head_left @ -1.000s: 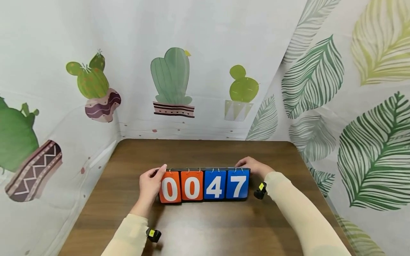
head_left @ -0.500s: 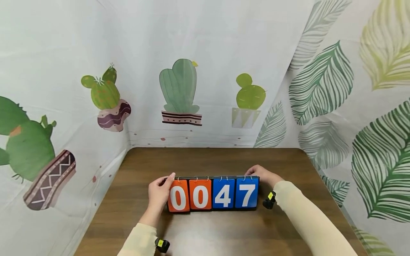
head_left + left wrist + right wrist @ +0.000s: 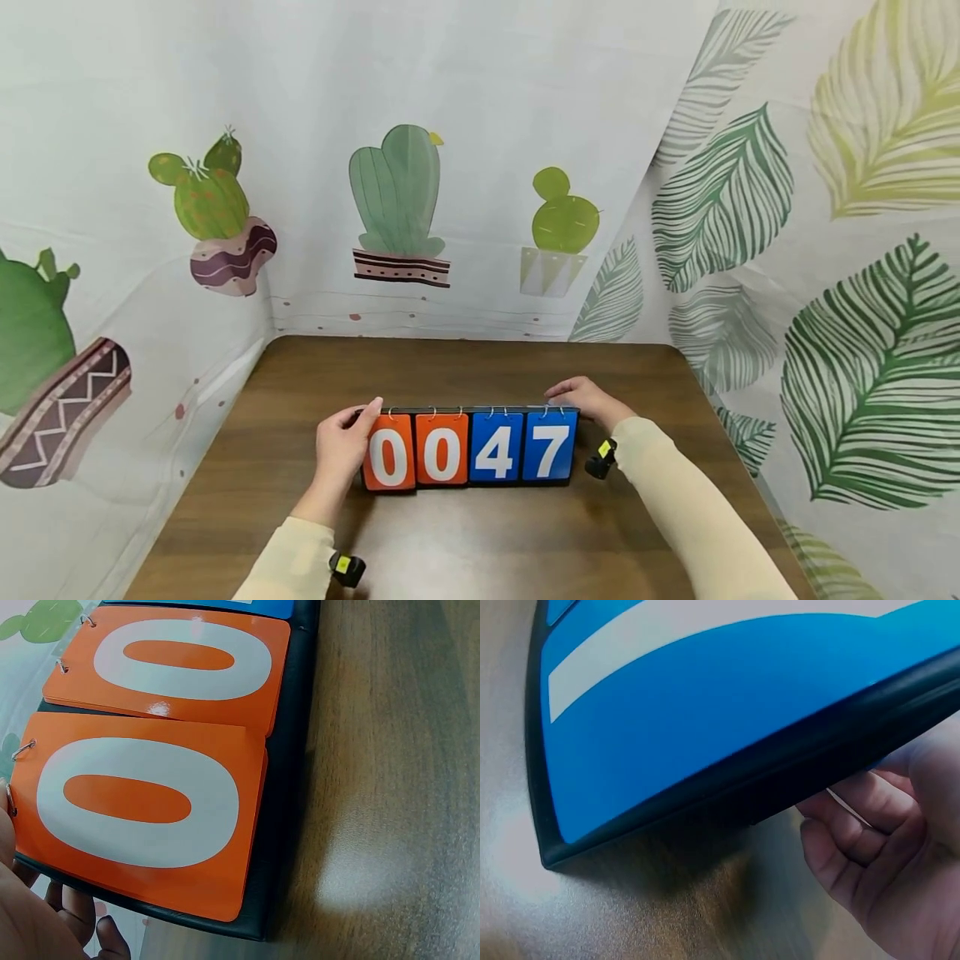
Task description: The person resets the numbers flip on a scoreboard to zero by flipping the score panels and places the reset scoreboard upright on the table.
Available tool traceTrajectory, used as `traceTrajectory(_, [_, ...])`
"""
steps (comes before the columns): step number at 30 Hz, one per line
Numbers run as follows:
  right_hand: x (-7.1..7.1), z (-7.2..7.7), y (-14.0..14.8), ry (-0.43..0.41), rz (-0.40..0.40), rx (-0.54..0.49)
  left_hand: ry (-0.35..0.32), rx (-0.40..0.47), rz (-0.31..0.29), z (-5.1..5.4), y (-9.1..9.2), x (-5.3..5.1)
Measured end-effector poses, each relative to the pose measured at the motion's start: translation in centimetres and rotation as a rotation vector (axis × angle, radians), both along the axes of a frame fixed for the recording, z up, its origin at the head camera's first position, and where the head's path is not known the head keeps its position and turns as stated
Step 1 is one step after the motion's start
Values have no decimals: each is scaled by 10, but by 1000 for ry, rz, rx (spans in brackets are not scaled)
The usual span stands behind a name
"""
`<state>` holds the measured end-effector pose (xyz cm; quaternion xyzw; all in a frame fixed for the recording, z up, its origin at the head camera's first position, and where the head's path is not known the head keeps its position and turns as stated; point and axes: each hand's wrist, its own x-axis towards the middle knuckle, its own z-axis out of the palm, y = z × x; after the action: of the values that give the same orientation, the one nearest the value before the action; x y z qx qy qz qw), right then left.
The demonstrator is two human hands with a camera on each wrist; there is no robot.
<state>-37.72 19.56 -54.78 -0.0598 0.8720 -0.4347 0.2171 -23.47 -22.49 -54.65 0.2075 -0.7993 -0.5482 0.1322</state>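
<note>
A tabletop flip scoreboard (image 3: 468, 487) stands tilted back on the table, with white digits 0047 on ringed cards. The left pair of cards (image 3: 139, 802) is orange, the right pair (image 3: 705, 720) blue. My left hand (image 3: 341, 446) grips the scoreboard's left end, thumb at the top front corner and fingers behind. My right hand (image 3: 592, 402) is behind the top right end, its fingers (image 3: 855, 836) curled at the back of the board. A sliver of blue shows by those fingertips; the board's edge hides whether they pinch a card.
The brown wooden table (image 3: 480, 550) reaches back to a white curtain (image 3: 480, 83) printed with cacti and leaves. Small black wrist cameras hang at both sleeves, the right one (image 3: 601, 459) close to the scoreboard's right end.
My right hand's fingers have lifted slightly above the top edge behind the board. The left hand keeps its hold, and the digits still read 0047. The head view has shifted a little.
</note>
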Motion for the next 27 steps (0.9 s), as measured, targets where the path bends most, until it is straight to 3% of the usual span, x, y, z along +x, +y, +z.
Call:
traceTrajectory(10, [-1,4,0,-117,-89,-82,-1,-13,-4,0,-3,2])
traceTrajectory(16, [-8,5,5,-169,-100,-156,-19,-1,-1,1,-4,-1])
traceTrajectory(22, [-14,7,10,-172,-102,-230,-8,-3,3,2,-5,-4])
traceTrajectory(27, [-11,4,15,-190,-109,-256,-22,4,-10,-1,-5,1])
